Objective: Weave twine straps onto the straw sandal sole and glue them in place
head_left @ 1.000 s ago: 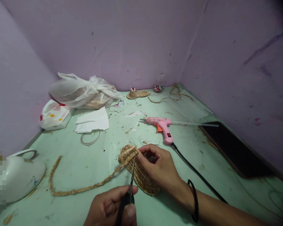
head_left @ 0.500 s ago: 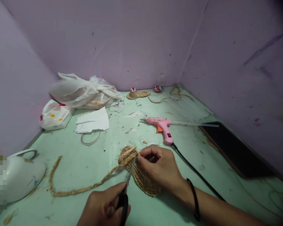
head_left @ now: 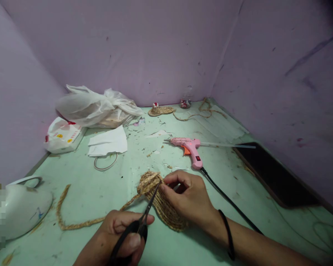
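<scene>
My left hand (head_left: 122, 234) is closed around the black handles of a pair of scissors (head_left: 147, 210). The blades point up and away, their tips against the edge of a small woven rope slipper (head_left: 169, 212) just beside my right fingertips. My right hand (head_left: 187, 192) is closed, thumb and fingers pinching the slipper's edge near its rope strap; exactly what lies between the fingertips is hidden. From the strap a loose length of braided rope (head_left: 83, 224) trails left across the table, curling upward at its end. Part of it passes behind my left hand.
A pink glue gun (head_left: 192, 147) lies beyond my right hand, its glue stick reaching over a black phone (head_left: 277, 177). At the back sit a finished-looking rope slipper (head_left: 161, 111), a jar of beads (head_left: 185, 103) and a plastic bag (head_left: 100, 109). A white lamp base (head_left: 27, 210) stands left.
My left hand has turned and shifted left, and the scissor handles now show spread wider. My right hand keeps its pinch on the slipper. The whole view has slid slightly.
</scene>
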The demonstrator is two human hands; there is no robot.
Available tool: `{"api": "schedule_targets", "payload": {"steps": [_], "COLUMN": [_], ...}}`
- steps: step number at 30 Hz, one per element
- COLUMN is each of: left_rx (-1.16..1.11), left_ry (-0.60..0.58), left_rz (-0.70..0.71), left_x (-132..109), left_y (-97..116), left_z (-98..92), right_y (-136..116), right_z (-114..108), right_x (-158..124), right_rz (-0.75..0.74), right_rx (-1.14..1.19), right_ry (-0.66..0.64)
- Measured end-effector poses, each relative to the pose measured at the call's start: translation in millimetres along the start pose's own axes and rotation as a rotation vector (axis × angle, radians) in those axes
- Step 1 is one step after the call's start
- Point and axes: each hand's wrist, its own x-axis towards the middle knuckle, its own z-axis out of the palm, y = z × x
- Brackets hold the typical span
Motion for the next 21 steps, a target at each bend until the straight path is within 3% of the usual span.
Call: {"api": "schedule_targets", "payload": {"steps": [5,7,10,13,18,21], "left_rx": [0.233,0.159,-0.140,-0.346,-0.272,-0.239], "left_ry": [0.098,0.067,0.015,0.029,0.074,0.079], "left_rz": [0.042,0.034,-0.021,-0.076,-0.034,-0.058], "left_x": [5.1,5.4,6.9,8.1,4.2,2.3], "left_y": [-0.9,-1.2,-4.9,-7.8,2.5,7.4], "left_z": [3.8,2.7,-2.9,-5.4,4.4,7.6], "right_y": [0.3,0.6,-0.1,-2.2,-1.6,3.0], "right_z": [0.0,0.9,2.3,2.9,3.6,4.0], "right_x": [0.9,-0.4,-3.3,-4.5,-1.1,0.5], "right_rz": [0.000,0.007,0.001,-0.007,0.141,0.138], "right_rx": [-0.022,-0.007,0.019,0.018,0.071,0.092], "right_ry": [-0.017,-0.008,-0.010,-0.018,-0.050,-0.055]}}
